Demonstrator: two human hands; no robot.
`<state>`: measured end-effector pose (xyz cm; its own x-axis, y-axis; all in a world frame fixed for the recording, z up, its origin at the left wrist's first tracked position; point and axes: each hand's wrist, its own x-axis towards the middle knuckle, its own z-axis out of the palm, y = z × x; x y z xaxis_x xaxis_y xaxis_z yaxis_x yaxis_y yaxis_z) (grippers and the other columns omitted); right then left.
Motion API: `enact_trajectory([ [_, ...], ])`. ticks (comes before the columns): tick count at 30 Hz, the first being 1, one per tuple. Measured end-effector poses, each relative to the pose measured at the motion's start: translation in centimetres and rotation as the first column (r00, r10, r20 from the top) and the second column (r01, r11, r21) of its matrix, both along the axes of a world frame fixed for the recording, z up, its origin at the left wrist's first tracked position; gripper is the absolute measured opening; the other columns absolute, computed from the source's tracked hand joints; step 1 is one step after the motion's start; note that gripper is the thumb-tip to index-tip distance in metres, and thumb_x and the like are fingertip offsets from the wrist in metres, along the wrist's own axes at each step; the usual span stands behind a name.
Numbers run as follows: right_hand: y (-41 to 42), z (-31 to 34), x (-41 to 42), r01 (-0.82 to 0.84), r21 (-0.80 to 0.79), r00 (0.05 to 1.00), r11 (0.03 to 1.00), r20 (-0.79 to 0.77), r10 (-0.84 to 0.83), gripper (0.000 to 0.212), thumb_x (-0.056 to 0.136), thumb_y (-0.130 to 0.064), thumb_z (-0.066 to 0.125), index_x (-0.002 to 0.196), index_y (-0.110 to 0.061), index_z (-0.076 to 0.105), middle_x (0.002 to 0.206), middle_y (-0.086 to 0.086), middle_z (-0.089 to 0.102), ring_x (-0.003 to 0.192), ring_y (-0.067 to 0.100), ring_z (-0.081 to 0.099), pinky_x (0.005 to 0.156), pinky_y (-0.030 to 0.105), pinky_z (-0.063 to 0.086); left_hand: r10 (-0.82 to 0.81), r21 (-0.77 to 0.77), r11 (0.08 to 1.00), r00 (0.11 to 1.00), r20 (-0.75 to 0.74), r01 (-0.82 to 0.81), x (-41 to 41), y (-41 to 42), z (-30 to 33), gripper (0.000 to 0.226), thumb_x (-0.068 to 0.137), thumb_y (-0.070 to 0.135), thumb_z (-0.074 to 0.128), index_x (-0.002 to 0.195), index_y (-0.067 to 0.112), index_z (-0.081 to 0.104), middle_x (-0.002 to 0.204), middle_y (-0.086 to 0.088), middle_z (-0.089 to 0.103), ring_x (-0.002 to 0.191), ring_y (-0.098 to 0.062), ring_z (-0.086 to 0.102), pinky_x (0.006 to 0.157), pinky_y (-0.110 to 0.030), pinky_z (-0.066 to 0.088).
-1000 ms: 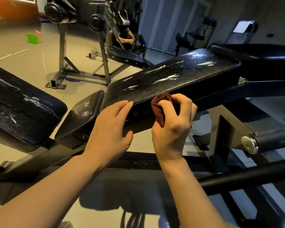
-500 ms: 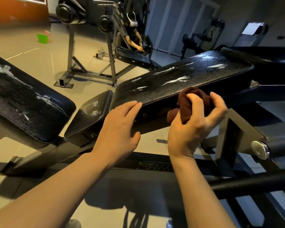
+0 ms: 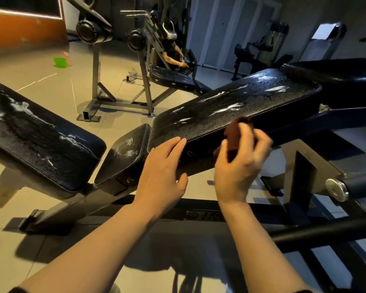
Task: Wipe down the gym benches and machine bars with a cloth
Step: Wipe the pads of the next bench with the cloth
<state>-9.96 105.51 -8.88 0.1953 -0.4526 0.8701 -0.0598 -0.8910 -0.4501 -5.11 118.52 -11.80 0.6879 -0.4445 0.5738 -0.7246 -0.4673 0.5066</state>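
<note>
Sloping up from left to right, the black backrest pad shows a pebbled, cracked vinyl skin streaked with white foam, its long near edge running just past the fingertips of both hands. Left of the hands, a second bench pad lies at a similar tilt, also foam-smeared, with a band of bare tiled floor between the two benches. The small wedge-shaped seat pad sits directly left of the left fingers, its rounded corner almost meeting the backrest.

The left hand lies palm down with fingers straight and together, their tips resting on the near edge of the backrest, thumb spread below the pad's side; it grasps nothing. Just right of it, apart by a narrow gap, the right hand is raised with its back to the camera and blurred, fingers curled around a bunched dark-red cloth, which presses against the pad's side edge beyond the fingers. Beneath both wrists runs the dark steel frame. Right of the right fingers stand a grey upright bracket, a round metal pivot cap, and a black round bar crossing low.
</note>
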Motion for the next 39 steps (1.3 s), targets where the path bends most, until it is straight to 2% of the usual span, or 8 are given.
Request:
enact_trajectory([
  [3, 1.2, -2.8, -0.2, -0.161, -0.110, 0.966, 0.981, -0.223, 0.133, 0.040, 0.075, -0.005, 0.074, 0.115, -0.003, 0.065, 0.114, 0.017, 0.059, 0.104, 0.030, 0.056, 0.082, 0.017, 0.047, 0.034, -0.102, 0.994, 0.999, -0.025, -0.037, -0.2, -0.5, 0.2, 0.064, 0.084, 0.009, 0.065, 0.143, 0.018, 0.044, 0.144, 0.003, 0.044, 0.133, -0.009, 0.034, 0.107, -0.010, 0.016],
  [6, 1.4, -2.4, -0.6, -0.162, 0.055, 0.985, 0.985, -0.051, 0.165, 0.034, 0.081, -0.017, 0.066, 0.111, -0.001, 0.067, 0.108, 0.016, 0.058, 0.098, 0.026, 0.059, 0.079, 0.008, 0.044, 0.035, -0.208, 0.977, 0.997, -0.064, -0.048, -0.3, -0.9, -0.1, 0.059, 0.082, 0.003, 0.064, 0.138, 0.017, 0.051, 0.137, 0.003, 0.050, 0.128, -0.005, 0.037, 0.105, -0.005, 0.018],
  [9, 0.6, -0.9, 0.1, -0.021, 0.139, 0.984, 0.990, 0.176, -0.004, 0.024, 0.085, -0.004, 0.061, 0.108, 0.003, 0.064, 0.106, 0.021, 0.052, 0.099, 0.023, 0.054, 0.086, 0.009, 0.043, 0.075, -0.319, 0.944, 0.997, -0.031, -0.081, 0.1, -1.4, -0.9, 0.051, 0.083, 0.005, 0.057, 0.133, 0.015, 0.056, 0.131, 0.002, 0.054, 0.123, -0.001, 0.039, 0.108, -0.012, 0.027],
  [13, 1.2, -2.2, 1.5, -0.040, 0.147, 0.999, 0.988, 0.029, 0.036, 0.027, 0.085, -0.014, 0.056, 0.103, 0.002, 0.068, 0.101, 0.021, 0.054, 0.091, 0.032, 0.058, 0.078, 0.028, 0.052, 0.113, -0.424, 0.898, 0.993, -0.029, -0.115, 0.1, -2.7, -1.9, 0.056, 0.075, 0.001, 0.047, 0.129, 0.012, 0.058, 0.126, -0.002, 0.056, 0.120, -0.014, 0.048, 0.105, -0.036, 0.039],
  [17, 1.0, -1.2, 0.5, -0.069, 0.224, 0.996, 0.972, 0.076, 0.053, 0.020, 0.082, -0.007, 0.062, 0.098, 0.004, 0.068, 0.098, 0.018, 0.056, 0.089, 0.027, 0.060, 0.082, 0.010, 0.043, 0.208, -0.491, 0.847, 0.977, -0.048, -0.205, 0.0, -4.6, -1.4, 0.048, 0.073, 0.003, 0.046, 0.117, 0.007, 0.063, 0.116, -0.008, 0.061, 0.110, -0.020, 0.054, 0.097, -0.050, 0.043],
  [26, 2.2, -2.6, -1.4, -0.188, 0.269, 0.950, 0.945, -0.194, 0.244, 0.030, 0.077, 0.002, 0.074, 0.106, -0.006, 0.069, 0.104, 0.007, 0.060, 0.095, 0.022, 0.061, 0.078, -0.002, 0.037, 0.046, -0.383, 0.919, 0.990, -0.134, -0.094, -0.2, -2.3, -0.7, 0.057, 0.073, -0.006, 0.048, 0.124, 0.015, 0.059, 0.123, 0.001, 0.057, 0.117, -0.013, 0.048, 0.104, -0.036, 0.041],
  [32, 1.1, 3.3, -2.0, -0.015, 0.260, 1.000, 0.966, 0.013, 0.012, 0.026, 0.085, 0.000, 0.068, 0.110, -0.005, 0.065, 0.111, 0.009, 0.057, 0.099, 0.020, 0.059, 0.082, 0.011, 0.045, 0.009, -0.333, 0.940, 0.985, -0.175, -0.067, -0.5, -1.3, 0.2, 0.059, 0.080, -0.007, 0.055, 0.133, 0.018, 0.055, 0.134, 0.004, 0.052, 0.125, -0.007, 0.041, 0.109, -0.028, 0.036],
  [39, 2.7, -1.9, -0.5, -0.050, 0.226, 0.933, 0.973, -0.337, 0.126, 0.018, 0.090, -0.011, 0.063, 0.107, -0.016, 0.062, 0.104, 0.001, 0.057, 0.094, 0.019, 0.058, 0.061, 0.010, 0.031, 0.032, -0.321, 0.943, 0.982, -0.184, -0.091, -1.4, -1.6, 0.2, 0.063, 0.081, -0.007, 0.056, 0.138, 0.018, 0.050, 0.139, 0.005, 0.048, 0.128, -0.008, 0.039, 0.108, -0.028, 0.037],
])
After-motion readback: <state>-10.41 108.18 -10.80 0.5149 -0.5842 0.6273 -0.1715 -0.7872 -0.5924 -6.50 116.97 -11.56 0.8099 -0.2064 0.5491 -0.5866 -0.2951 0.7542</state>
